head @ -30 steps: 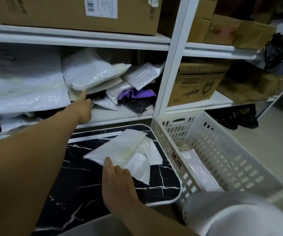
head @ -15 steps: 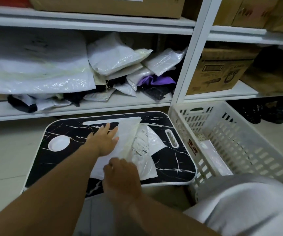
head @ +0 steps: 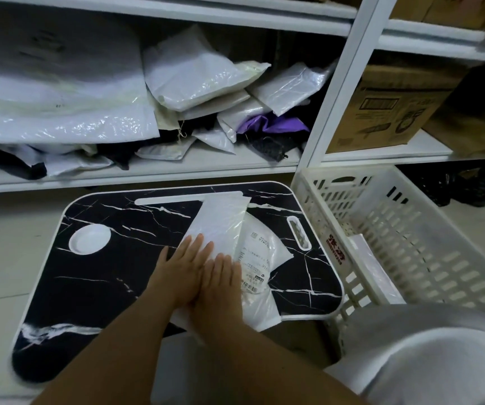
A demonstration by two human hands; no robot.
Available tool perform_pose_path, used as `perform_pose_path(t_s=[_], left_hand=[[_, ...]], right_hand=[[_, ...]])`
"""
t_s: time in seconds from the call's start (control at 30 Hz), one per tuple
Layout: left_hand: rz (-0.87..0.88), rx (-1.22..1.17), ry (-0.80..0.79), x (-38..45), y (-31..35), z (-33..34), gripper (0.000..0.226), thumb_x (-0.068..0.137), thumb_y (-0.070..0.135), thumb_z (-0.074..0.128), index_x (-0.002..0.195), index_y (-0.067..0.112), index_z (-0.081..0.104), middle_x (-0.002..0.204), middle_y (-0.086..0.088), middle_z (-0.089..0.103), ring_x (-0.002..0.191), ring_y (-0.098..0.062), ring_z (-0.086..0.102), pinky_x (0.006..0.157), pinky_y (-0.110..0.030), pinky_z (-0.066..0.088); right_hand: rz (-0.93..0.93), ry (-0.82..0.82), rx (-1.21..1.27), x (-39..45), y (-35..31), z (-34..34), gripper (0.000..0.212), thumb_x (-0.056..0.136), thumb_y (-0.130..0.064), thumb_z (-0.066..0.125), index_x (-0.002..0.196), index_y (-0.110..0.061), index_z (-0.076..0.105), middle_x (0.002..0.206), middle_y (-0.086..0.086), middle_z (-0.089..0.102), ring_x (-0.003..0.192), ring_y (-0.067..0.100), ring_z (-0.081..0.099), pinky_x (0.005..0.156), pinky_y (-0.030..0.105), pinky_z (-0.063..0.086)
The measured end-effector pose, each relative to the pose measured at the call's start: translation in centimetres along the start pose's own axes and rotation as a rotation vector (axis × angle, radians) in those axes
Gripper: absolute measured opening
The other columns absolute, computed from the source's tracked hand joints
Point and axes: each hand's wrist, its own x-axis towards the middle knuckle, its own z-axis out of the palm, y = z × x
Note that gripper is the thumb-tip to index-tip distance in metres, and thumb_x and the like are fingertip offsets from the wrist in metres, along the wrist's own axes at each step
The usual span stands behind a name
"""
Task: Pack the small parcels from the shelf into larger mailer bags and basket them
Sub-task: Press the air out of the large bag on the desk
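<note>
A white mailer bag (head: 221, 217) lies lengthwise on the black marble-patterned lap table (head: 95, 282). Under its right side lies a small white parcel (head: 260, 255) with a printed label facing up. My left hand (head: 181, 266) and my right hand (head: 221, 283) lie side by side on the near end of the mailer bag, fingers straight and flat, pressing it down. More small white parcels (head: 203, 80) are piled on the white shelf (head: 148, 173) behind the table. A white slatted basket (head: 410, 244) stands to the right of the table with a flat white packet (head: 367, 258) inside.
A stack of large white mailer bags (head: 54, 92) fills the left of the shelf. Purple and black packets (head: 270, 130) lie by the white shelf post (head: 337, 83). Cardboard boxes (head: 387, 109) sit on the right shelf. My grey-clad knee (head: 428, 355) is at bottom right.
My left hand came back from the shelf parcels to the table. Both hands now lie flat together on the mailer bag, which has been straightened along the table.
</note>
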Motion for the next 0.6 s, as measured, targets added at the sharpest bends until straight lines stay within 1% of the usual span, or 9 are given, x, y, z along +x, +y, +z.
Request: perform_pose_path(t_s=[0.1, 0.17, 0.27, 0.37, 0.43, 0.47, 0.5, 0.57, 0.6], left_hand=[[0.0, -0.011, -0.022, 0.1, 0.0, 0.1, 0.07, 0.101, 0.044, 0.024, 0.142, 0.025, -0.029, 0.157, -0.005, -0.026, 0.146, -0.024, -0.019, 0.118, -0.055, 0.009], [0.0, -0.023, -0.047, 0.2, 0.0, 0.0, 0.078, 0.099, 0.046, 0.033, 0.147, 0.026, -0.025, 0.157, -0.004, -0.027, 0.146, -0.025, -0.02, 0.118, -0.056, 0.008], [-0.003, -0.035, -0.047, 0.4, -0.1, -0.2, 0.072, 0.1, 0.043, 0.03, 0.15, 0.027, -0.019, 0.158, -0.003, -0.025, 0.146, -0.025, -0.019, 0.117, -0.056, 0.009], [-0.091, -0.097, -0.026, 0.8, 0.0, -0.5, 0.066, 0.101, 0.041, 0.029, 0.151, 0.03, -0.012, 0.16, -0.001, -0.018, 0.148, -0.024, -0.012, 0.117, -0.054, 0.012], [-0.208, -0.18, 0.011, 1.0, 0.3, -0.8, 0.059, 0.1, 0.035, 0.031, 0.152, 0.03, 0.006, 0.16, -0.003, 0.001, 0.147, -0.028, 0.009, 0.11, -0.049, 0.031], [-0.272, -0.208, 0.054, 1.0, 0.4, -1.0, 0.051, 0.099, 0.031, 0.035, 0.147, 0.027, 0.022, 0.153, -0.005, 0.02, 0.138, -0.029, 0.029, 0.099, -0.043, 0.043], [-0.325, -0.228, 0.108, 0.9, 0.5, -1.3, 0.039, 0.097, 0.027, 0.038, 0.136, 0.023, 0.037, 0.138, -0.005, 0.037, 0.122, -0.028, 0.046, 0.086, -0.037, 0.049], [-0.374, -0.248, 0.169, 0.7, 0.4, -2.2, 0.022, 0.096, 0.022, 0.04, 0.113, 0.018, 0.054, 0.111, -0.003, 0.052, 0.095, -0.024, 0.061, 0.071, -0.032, 0.05], [-0.372, -0.23, 0.158, 0.7, 0.3, -2.6, 0.021, 0.095, 0.02, 0.039, 0.105, 0.017, 0.057, 0.105, -0.002, 0.057, 0.09, -0.023, 0.063, 0.07, -0.032, 0.05]], right_hand=[[-0.025, -0.019, 0.051, -0.1, 0.4, -0.1, 0.088, 0.097, -0.062, 0.018, 0.149, 0.0, -0.016, 0.156, 0.024, -0.021, 0.144, 0.039, -0.022, 0.106, 0.051, -0.025], [-0.043, -0.021, 0.079, 0.0, 0.6, -0.2, 0.085, 0.098, -0.06, 0.017, 0.15, 0.0, -0.015, 0.156, 0.024, -0.021, 0.144, 0.038, -0.022, 0.107, 0.049, -0.024], [-0.069, -0.028, 0.089, 0.3, 0.9, -0.5, 0.084, 0.099, -0.057, 0.018, 0.15, 0.001, -0.013, 0.157, 0.026, -0.017, 0.145, 0.04, -0.019, 0.111, 0.048, -0.021], [-0.112, -0.02, 0.053, 1.2, 1.5, -0.9, 0.08, 0.1, -0.053, 0.024, 0.152, 0.001, -0.003, 0.159, 0.026, -0.006, 0.147, 0.04, -0.009, 0.114, 0.05, -0.015], [-0.182, 0.067, 0.022, 2.3, 2.3, -1.8, 0.074, 0.096, -0.047, 0.036, 0.15, -0.001, 0.017, 0.156, 0.022, 0.019, 0.145, 0.038, 0.012, 0.116, 0.055, -0.006], [-0.232, 0.107, 0.015, 2.9, 2.7, -2.4, 0.068, 0.094, -0.044, 0.042, 0.147, -0.005, 0.027, 0.149, 0.018, 0.032, 0.14, 0.035, 0.024, 0.116, 0.058, -0.003], [-0.285, 0.131, 0.002, 3.6, 3.1, -3.1, 0.06, 0.092, -0.041, 0.045, 0.143, -0.01, 0.034, 0.142, 0.011, 0.041, 0.133, 0.031, 0.032, 0.116, 0.06, -0.002], [-0.361, 0.129, -0.024, 4.8, 3.8, -4.5, 0.048, 0.095, -0.034, 0.042, 0.141, -0.02, 0.04, 0.133, 0.002, 0.048, 0.127, 0.026, 0.037, 0.116, 0.06, 0.0], [-0.372, 0.118, -0.027, 5.3, 4.0, -4.9, 0.043, 0.097, -0.031, 0.04, 0.139, -0.023, 0.043, 0.13, 0.001, 0.05, 0.126, 0.026, 0.039, 0.115, 0.059, 0.003]])
